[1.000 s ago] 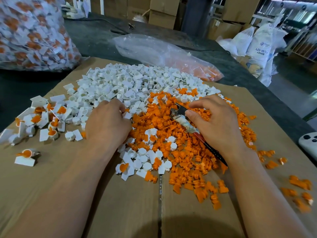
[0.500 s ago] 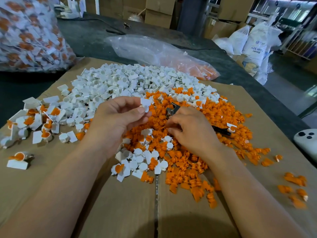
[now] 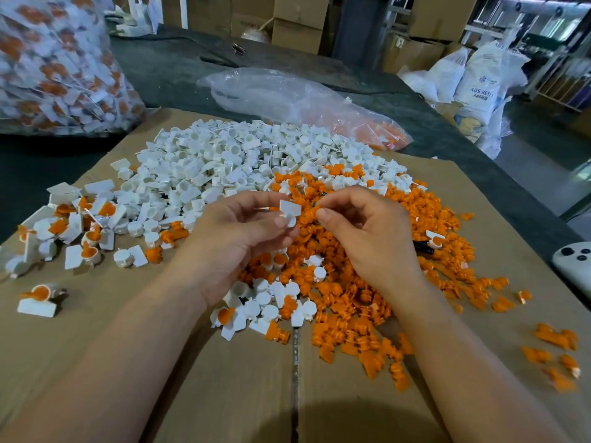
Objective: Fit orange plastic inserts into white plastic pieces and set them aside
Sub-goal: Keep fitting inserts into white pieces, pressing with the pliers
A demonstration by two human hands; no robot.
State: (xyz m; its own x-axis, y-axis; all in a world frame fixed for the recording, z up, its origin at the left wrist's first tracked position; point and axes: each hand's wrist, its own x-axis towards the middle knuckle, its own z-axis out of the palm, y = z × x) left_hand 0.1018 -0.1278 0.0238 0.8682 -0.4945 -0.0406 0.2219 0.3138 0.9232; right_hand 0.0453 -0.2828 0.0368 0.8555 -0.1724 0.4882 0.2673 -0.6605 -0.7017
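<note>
The right hand has risen from the orange pile, fingers pinched on what seems an orange insert, just right of the white piece that the left hand clamps in its fingers, so fitting looks next.

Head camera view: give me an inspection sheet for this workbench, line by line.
Surface: brown cardboard sheet laid on a dark table.
Job's things: heap of white pieces at the back, heap of orange inserts front right; fitted pieces set at left.
Clutter: clear bag with orange parts; large bag of fitted pieces, far left; black-handled tool in the orange heap; white device at the right edge.
Hands: left hand pinches a white piece; right hand has its fingertips pinched beside it, contents unclear.
Cables: one thin dark cable on the far table.
Surroundings: cardboard boxes, white sacks.
</note>
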